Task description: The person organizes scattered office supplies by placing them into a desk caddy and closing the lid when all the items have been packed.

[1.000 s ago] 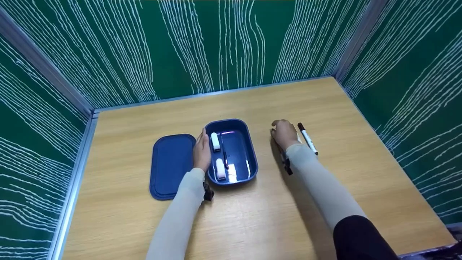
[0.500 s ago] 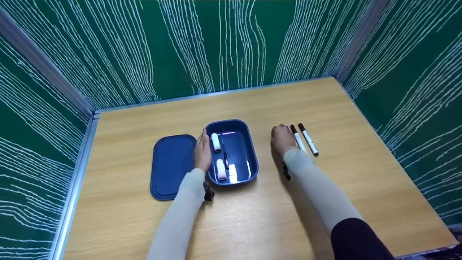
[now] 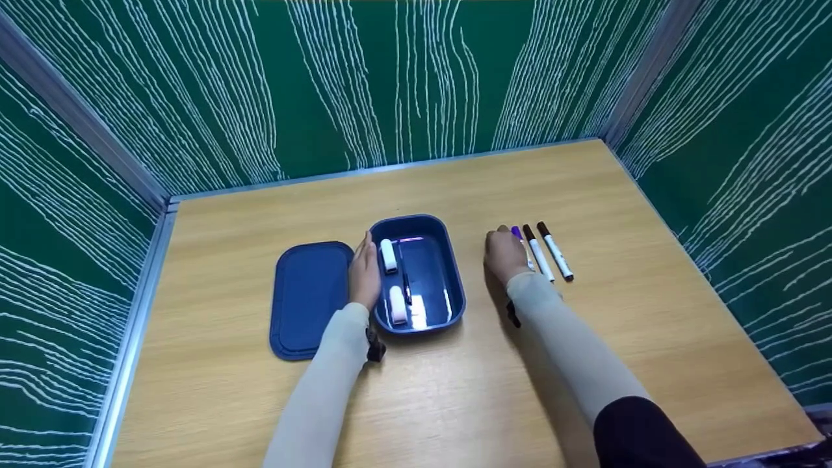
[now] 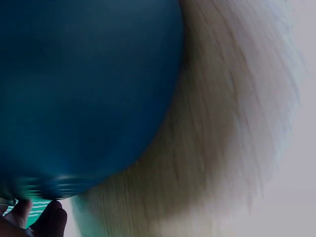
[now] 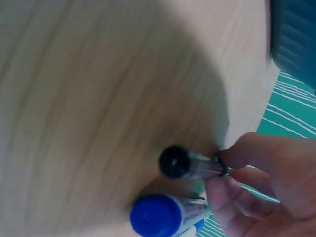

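Observation:
My left hand (image 3: 364, 276) rests with straight fingers along the left wall of a dark blue plastic box (image 3: 457, 279). Inside the box lie two white, rounded blocks, one behind (image 3: 388, 255) and one in front (image 3: 398, 304), beside a slim black pen (image 3: 406, 286). To the right of the box, my right hand (image 3: 506, 255) pinches a slim pen (image 5: 197, 167) with a black end between thumb and fingers, close over the table. Right beside that hand lies a marker with a purple cap (image 3: 516, 231), partly hidden by it.
Two white markers with dark caps, a nearer one (image 3: 539, 253) and a farther one (image 3: 556, 251), lie side by side on the wooden table (image 3: 429, 403). The box's flat blue lid (image 3: 309, 299) lies left of the box. Green panels (image 3: 442, 78) with white lines stand around the table.
My right hand has shifted slightly left and nearer, uncovering the purple-capped marker and the dark-capped one beside it. The fingers have closed around a pen. My left hand stays against the box.

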Tool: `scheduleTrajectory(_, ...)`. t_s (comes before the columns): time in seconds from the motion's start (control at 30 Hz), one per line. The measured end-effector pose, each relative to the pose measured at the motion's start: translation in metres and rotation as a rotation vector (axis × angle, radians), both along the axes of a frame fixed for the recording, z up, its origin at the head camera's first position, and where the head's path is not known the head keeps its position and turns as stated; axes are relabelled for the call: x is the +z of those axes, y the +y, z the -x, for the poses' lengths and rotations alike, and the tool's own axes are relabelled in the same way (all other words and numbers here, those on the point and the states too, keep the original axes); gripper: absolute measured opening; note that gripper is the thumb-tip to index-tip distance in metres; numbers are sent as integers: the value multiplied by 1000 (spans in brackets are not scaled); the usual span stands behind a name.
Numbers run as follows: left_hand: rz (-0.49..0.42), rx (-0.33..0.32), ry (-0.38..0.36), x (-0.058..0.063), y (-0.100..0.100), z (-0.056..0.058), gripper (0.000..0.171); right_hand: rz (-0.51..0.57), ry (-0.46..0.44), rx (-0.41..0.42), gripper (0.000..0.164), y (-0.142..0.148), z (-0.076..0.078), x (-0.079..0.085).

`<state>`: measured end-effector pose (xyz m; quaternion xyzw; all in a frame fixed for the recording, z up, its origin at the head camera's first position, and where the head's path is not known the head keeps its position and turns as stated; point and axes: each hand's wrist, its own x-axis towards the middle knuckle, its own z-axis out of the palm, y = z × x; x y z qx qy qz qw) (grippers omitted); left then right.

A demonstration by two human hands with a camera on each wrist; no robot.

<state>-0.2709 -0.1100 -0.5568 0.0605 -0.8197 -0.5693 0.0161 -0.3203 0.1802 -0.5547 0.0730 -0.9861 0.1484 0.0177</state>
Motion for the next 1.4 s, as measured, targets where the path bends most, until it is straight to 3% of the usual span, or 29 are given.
scheduleTrajectory(0.2,-12,-4,-5,0,0,0,56,-1,-33,49,21,-1,-4,2)
scheduleTrajectory(0.63,-4,0,-2,0,1,-3,56,-35,-171,53,30,-4,-7,7)
scheduleTrajectory(0.77,9,9,12,-1,0,-3,57,-1,-138,61,32,-6,-11,7)
scheduleTrajectory(1.0,30,10,22,1,1,1,54,-52,26,70,32,-6,-16,1)
scheduleTrajectory(1.4,8,26,12,-1,1,1,55,-47,2,40,30,-7,-16,-3)
